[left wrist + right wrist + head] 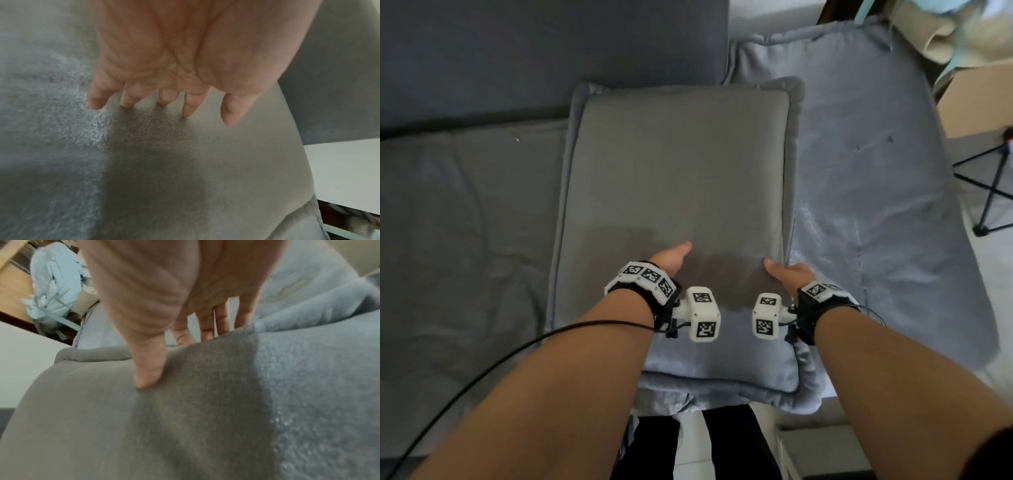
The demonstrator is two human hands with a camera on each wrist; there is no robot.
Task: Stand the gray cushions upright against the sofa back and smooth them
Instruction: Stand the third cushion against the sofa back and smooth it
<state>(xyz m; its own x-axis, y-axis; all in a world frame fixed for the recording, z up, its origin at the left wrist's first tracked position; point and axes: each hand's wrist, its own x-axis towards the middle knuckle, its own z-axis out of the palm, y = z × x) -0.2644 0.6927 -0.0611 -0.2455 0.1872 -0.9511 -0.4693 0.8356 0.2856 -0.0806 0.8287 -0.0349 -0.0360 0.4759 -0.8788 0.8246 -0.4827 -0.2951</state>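
Observation:
A gray cushion [678, 164] lies sloped in front of me, its top edge toward the dark sofa back [517, 51]. A second, paler gray cushion [859, 171] lies beside and partly under it on the right. My left hand [671, 257] rests on the near part of the first cushion [205, 162]; in the left wrist view its spread fingertips [187, 112] touch the fabric. My right hand [786, 272] holds the cushion's right edge [226, 337], thumb [148, 378] pressed on the face and fingers tucked behind it, against the paler cushion [308, 296].
The gray sofa seat [465, 222] spreads to the left. A black folding stand [989, 192] is on the floor at the right. A pale blue cloth bundle [962, 27] sits at the top right. My legs [722, 442] are at the sofa's front edge.

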